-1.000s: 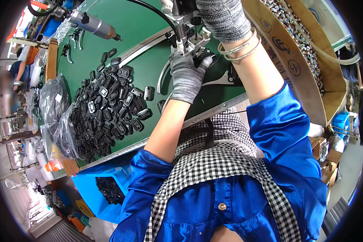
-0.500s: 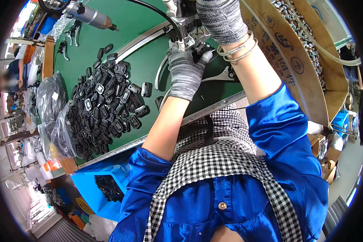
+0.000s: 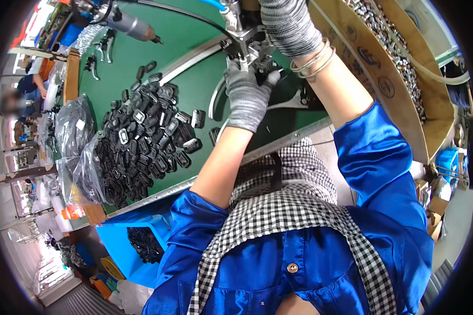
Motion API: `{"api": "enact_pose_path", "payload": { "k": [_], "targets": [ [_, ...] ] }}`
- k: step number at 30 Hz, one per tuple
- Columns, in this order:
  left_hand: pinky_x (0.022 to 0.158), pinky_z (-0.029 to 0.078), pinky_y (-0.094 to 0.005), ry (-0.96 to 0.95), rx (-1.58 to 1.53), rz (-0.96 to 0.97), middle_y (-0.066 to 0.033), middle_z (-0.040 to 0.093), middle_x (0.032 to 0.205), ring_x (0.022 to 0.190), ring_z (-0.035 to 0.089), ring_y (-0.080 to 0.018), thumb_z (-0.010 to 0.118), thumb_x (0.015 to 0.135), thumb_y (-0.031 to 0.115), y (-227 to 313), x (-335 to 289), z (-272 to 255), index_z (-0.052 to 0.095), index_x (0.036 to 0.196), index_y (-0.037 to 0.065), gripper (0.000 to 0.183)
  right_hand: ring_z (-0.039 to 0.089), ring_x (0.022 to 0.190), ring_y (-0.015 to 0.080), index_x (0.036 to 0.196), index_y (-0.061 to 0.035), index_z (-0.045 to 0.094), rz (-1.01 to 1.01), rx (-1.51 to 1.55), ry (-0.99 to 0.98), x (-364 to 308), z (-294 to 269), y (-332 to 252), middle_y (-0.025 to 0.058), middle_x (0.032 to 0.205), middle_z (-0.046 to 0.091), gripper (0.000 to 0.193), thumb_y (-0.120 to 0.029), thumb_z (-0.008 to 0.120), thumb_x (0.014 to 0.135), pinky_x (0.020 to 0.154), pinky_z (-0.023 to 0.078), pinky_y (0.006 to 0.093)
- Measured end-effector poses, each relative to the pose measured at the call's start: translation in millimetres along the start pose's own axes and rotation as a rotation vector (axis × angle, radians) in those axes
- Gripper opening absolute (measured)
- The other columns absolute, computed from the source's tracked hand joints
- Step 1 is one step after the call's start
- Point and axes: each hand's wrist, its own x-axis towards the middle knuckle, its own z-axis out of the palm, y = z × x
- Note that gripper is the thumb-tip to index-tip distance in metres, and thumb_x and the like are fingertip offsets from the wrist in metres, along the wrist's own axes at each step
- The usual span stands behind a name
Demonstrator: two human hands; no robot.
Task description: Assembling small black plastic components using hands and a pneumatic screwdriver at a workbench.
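My left hand (image 3: 247,100), in a grey knitted glove, is closed at the foot of a metal clamping fixture (image 3: 248,39). Its thumb and fingers grip a black part (image 3: 266,72) of what looks like a brake lever; most of it is hidden. A curved silver lever blade (image 3: 214,101) shows left of the hand. Another silver lever (image 3: 291,101) lies to its right. My right hand (image 3: 291,26), gloved alike, reaches up beside the fixture; its fingers are hidden behind the fixture and the upper edge.
Left on the green table (image 3: 192,60) lies a heap of small black oblong parts (image 3: 147,131), with clear plastic bags (image 3: 76,134) beside it. A power tool (image 3: 134,29) hangs above several levers (image 3: 106,46). A cardboard box (image 3: 373,68) of metal pieces stands right; a blue bin (image 3: 115,247) sits below.
The whole view has shifted slightly, so the table and fixture appear a little lower and farther right. Both hands keep their places at the fixture.
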Motion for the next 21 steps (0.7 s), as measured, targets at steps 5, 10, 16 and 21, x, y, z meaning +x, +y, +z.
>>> {"api": "enact_pose_path", "payload": {
  "k": [5,10,16,21],
  "targets": [
    [0.097,0.047,-0.0445,0.055,-0.083,0.097,-0.0215,0.057,0.116,0.112,0.056,-0.0343,0.085,0.073,0.033,21.1,-12.8,-17.3,0.056,0.126,0.004,0.067,0.049,0.068,0.0059,0.099,-0.0018,0.066,0.011,0.022,0.011,50.9,-2.2,-18.2,-0.0018,0.078,0.061,0.036,-0.037,0.067,0.094,0.061,0.042,0.0234],
    [0.101,0.045,-0.0455,0.339,-0.015,0.104,-0.0228,0.056,0.122,0.112,0.056,-0.0384,0.087,0.07,0.031,10.6,33.1,-42.3,0.061,0.122,0.005,0.063,0.048,0.066,0.0058,0.097,-0.0029,0.066,0.025,0.059,0.027,86.2,0.8,-5.8,-0.003,0.076,0.06,0.035,-0.038,0.066,0.094,0.06,0.041,0.0234],
    [0.102,0.044,-0.0469,0.144,-0.03,-0.055,-0.0243,0.059,0.118,0.114,0.055,-0.0408,0.079,0.077,0.044,-3.6,57.4,-28.6,0.065,0.119,0.012,0.055,0.046,0.066,0.0042,0.092,-0.0063,0.066,0.119,0.201,0.011,75.7,14.6,12.0,-0.0053,0.074,0.057,0.037,-0.043,0.067,0.092,0.058,0.038,0.0221],
    [0.101,0.044,-0.0477,0.056,0.077,-0.061,-0.0263,0.06,0.118,0.115,0.055,-0.0421,0.076,0.081,0.042,12.3,42.0,-35.3,0.065,0.119,0.01,0.05,0.047,0.068,0.0047,0.093,-0.0057,0.065,0.14,0.166,0.013,62.3,7.4,9.8,-0.0047,0.078,0.059,0.037,-0.043,0.067,0.093,0.06,0.04,0.0227]
  ]
}}
